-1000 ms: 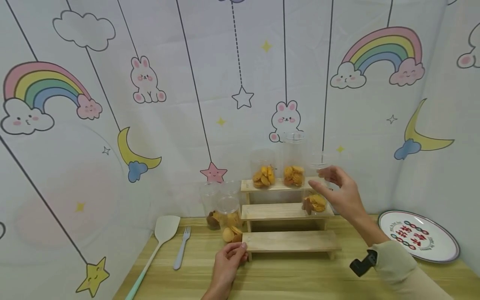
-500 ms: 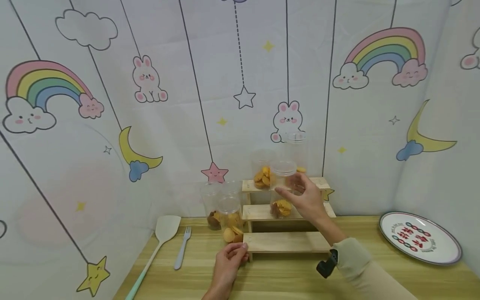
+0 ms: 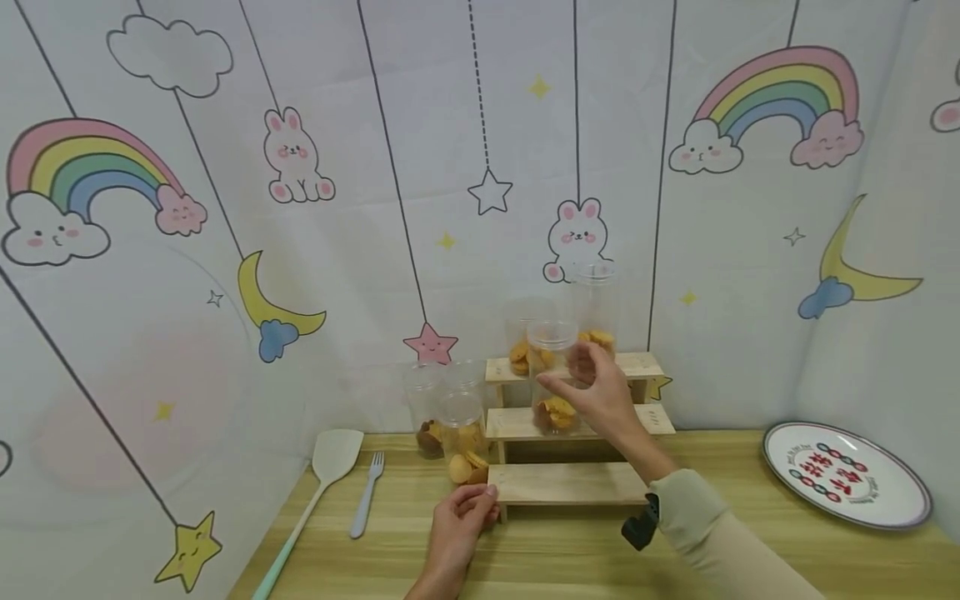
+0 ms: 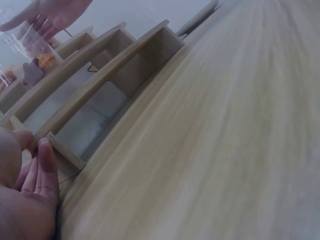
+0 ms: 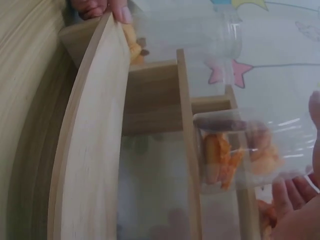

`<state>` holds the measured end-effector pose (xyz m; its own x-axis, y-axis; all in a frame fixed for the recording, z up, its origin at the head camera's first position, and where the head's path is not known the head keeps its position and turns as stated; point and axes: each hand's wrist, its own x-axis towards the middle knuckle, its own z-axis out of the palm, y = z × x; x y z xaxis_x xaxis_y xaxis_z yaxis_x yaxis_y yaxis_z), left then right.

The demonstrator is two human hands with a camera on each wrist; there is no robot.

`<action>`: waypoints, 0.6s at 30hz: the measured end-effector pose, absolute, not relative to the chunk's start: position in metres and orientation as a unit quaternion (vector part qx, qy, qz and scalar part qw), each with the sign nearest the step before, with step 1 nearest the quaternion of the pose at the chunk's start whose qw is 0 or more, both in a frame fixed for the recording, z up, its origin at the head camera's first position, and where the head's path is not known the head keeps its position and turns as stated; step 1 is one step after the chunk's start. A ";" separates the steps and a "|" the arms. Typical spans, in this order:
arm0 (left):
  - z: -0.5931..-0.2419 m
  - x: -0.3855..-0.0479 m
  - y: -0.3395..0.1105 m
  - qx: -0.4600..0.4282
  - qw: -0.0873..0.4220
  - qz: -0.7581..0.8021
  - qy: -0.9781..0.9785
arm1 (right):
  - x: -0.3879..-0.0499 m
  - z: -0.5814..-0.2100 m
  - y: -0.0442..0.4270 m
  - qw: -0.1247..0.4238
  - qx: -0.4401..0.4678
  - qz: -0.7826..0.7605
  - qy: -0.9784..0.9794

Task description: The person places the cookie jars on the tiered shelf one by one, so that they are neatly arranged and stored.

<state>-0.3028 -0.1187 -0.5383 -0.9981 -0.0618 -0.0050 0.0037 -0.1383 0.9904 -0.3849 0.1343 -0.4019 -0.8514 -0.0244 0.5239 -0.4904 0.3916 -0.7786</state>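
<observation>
My right hand (image 3: 600, 396) is gripping a cookie jar (image 3: 555, 410) at the middle shelf (image 3: 510, 423), my left hand (image 3: 459, 529) the bottom shelf (image 3: 562, 483). Two top jars (image 3: 595, 300) seem done; two low jars (image 3: 461, 433) are waiting.

A hand could pass on the right, between the stand (image 3: 570, 482) and the plate (image 3: 892, 498). Two clear jars (image 3: 462, 433) bar the stand's left — the left hand (image 3: 456, 523) its near corner — and the right hand (image 3: 600, 392) and held jar (image 3: 555, 404) obstruct the far steps (image 3: 656, 419).
</observation>
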 end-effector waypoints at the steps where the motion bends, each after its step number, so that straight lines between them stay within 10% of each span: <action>1: -0.538 -0.303 -0.119 0.023 0.023 -0.754 -0.656 | -0.385 -0.402 0.134 0.221 0.160 0.527 -0.805; 18: -0.539 -0.305 -0.119 0.025 0.022 -0.746 -0.665 | -0.380 -0.402 0.132 0.219 0.164 0.528 -0.804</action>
